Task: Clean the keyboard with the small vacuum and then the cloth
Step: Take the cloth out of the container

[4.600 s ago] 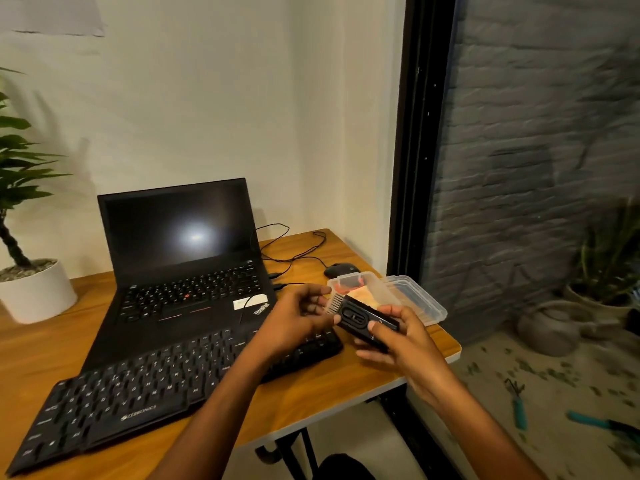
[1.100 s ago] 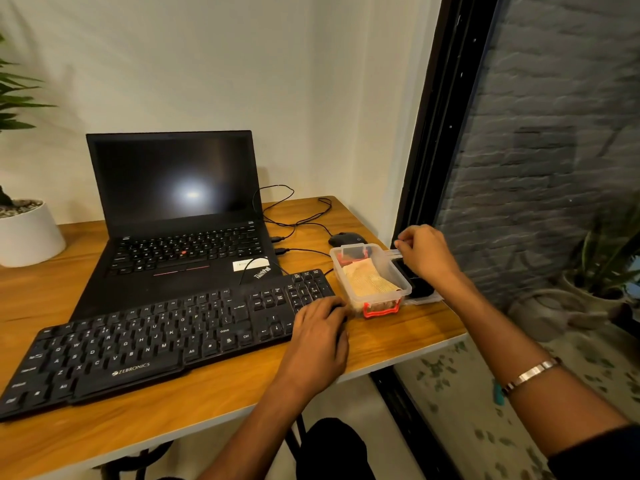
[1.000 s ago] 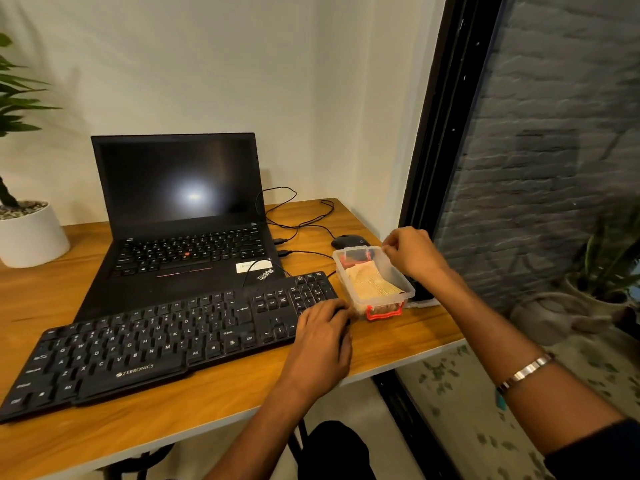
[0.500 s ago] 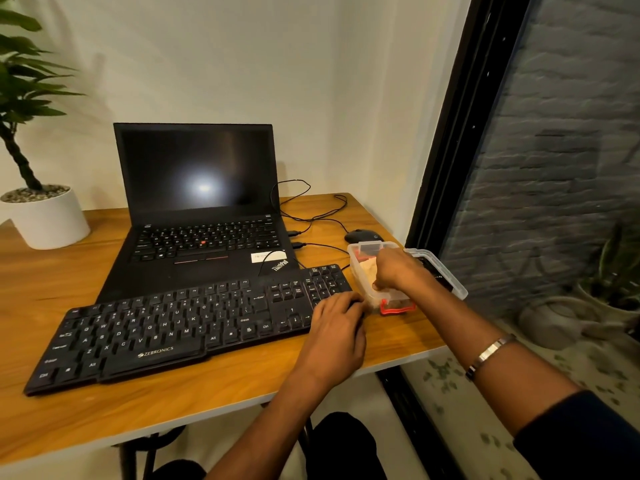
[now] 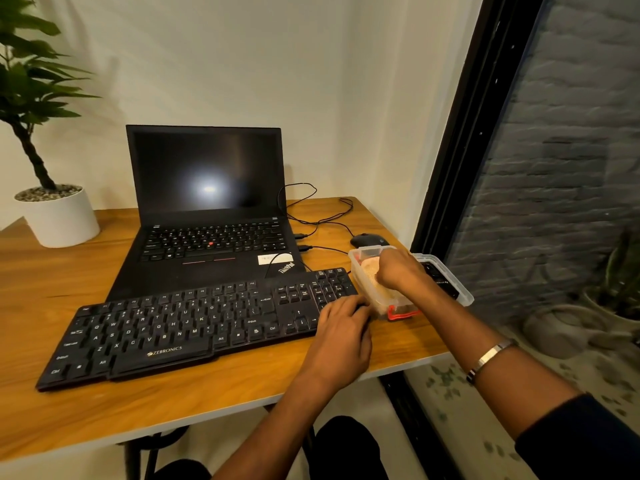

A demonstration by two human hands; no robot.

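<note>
The black keyboard (image 5: pixel 194 327) lies across the front of the wooden desk (image 5: pixel 207 407). My left hand (image 5: pixel 343 329) rests on the keyboard's right end, fingers relaxed, fingertips next to the clear plastic box (image 5: pixel 401 306). My right hand (image 5: pixel 398 271) reaches down into that box, its fingers curled onto the beige cloth (image 5: pixel 370 268) inside. The small black vacuum (image 5: pixel 441 277) lies on the box's lid (image 5: pixel 464 296), just right of my right wrist, with no hand on it.
An open black laptop (image 5: pixel 207 209) stands behind the keyboard. A black mouse (image 5: pixel 369 240) and cables lie behind the box. A potted plant (image 5: pixel 59 216) stands at the back left. A dark window frame (image 5: pixel 460 150) runs along the desk's right edge.
My right hand set the vacuum down on the lid, left it there and moved into the box onto the cloth. My left hand went from the vacuum to the keyboard's right end.
</note>
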